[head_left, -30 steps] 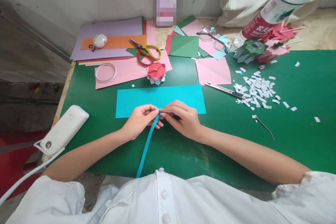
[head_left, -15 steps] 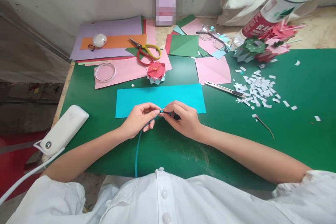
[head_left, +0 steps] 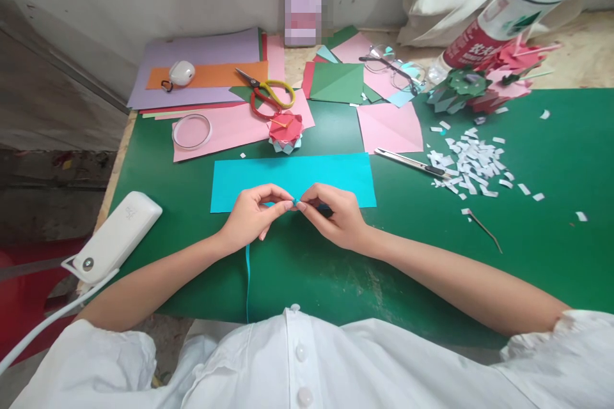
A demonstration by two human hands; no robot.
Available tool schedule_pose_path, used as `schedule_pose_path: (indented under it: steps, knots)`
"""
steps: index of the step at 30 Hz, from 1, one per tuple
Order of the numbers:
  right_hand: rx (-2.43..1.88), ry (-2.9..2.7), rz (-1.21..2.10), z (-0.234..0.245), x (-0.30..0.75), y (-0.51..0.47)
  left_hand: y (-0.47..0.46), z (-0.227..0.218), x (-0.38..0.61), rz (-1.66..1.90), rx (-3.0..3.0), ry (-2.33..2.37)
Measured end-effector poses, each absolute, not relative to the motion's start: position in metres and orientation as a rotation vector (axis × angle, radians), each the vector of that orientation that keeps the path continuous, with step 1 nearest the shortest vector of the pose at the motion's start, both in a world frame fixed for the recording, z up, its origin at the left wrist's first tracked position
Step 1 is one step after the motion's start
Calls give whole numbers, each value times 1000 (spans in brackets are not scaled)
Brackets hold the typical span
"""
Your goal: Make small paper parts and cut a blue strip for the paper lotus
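A narrow blue paper strip (head_left: 248, 281) is pinched between my two hands, its long tail hanging down from behind my left hand toward the table's front edge. My left hand (head_left: 256, 214) is closed, thumb and forefinger on the strip. My right hand (head_left: 336, 214) is closed too, its fingertips meeting the left ones at a small folded bit of the strip. Most of that bit is hidden by the fingers. Just behind and under both hands lies a bright blue paper sheet (head_left: 292, 172). A red and pale-blue paper flower (head_left: 285, 131) stands beyond the sheet.
Scissors (head_left: 266, 89) lie on coloured papers at the back. A utility knife (head_left: 410, 163) rests beside white paper scraps (head_left: 472, 163). Folded paper flowers (head_left: 499, 83) and a bottle (head_left: 503, 19) stand at back right. A white power bank (head_left: 119, 236) sits at left.
The strip's tail has shifted slightly left and now drops from behind my left hand instead of running over its fingers. Both hands keep nearly the same place, fingers slightly rearranged.
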State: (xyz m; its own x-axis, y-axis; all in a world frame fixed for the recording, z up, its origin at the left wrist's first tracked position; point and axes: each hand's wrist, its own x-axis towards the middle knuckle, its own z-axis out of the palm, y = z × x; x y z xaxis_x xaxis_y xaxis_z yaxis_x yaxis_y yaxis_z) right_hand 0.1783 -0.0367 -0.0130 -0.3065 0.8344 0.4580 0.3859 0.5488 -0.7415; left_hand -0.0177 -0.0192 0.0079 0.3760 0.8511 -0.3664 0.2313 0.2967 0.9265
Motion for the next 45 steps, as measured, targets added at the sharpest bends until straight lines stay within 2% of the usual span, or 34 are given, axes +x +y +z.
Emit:
schedule_pose_path:
  steps: [9,18,30,45]
  knots:
    - [-975,-1861,648,-14,178,-39,-22,14,-18,584,1298,1194]
    - [-938,-1859,824,-10,179,-37,-21,9,-15,601,1149,1046]
    - [-923,-1905,972,-9,182,-29,-20,11,-17,526,1318,1057]
    - [-823,-2119,796,7,187,-15,-16,7,-19,607,998,1079]
